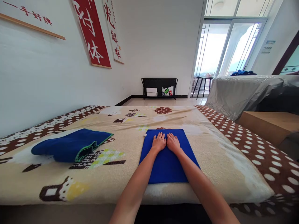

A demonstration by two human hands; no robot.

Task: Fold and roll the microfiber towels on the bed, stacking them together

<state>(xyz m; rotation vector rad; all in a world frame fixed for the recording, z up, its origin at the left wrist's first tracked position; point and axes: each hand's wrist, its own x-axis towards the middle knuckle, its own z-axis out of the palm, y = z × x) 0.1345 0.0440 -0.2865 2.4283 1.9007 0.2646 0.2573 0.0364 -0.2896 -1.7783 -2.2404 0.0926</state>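
Note:
A blue cloth (168, 169) lies flat in front of me on the patterned blanket (224, 158), with a small white tag at its left edge. My left hand (159, 142) rests palm down on its upper half, fingers stretched out. Beside it, almost touching, my right hand (173, 142) lies flat on the same cloth. Neither hand grips anything. To the left sits a loosely folded stack of blue cloths (67, 143) with green edging, apart from both hands.
The blanket has a brown polka-dot border. Beyond it a black metal rack (159, 83) stands by the far wall, holding white boxes (151, 92). At right are a cardboard box (263, 123), furniture under a grey plastic cover (224, 93) and a dark stool (203, 84).

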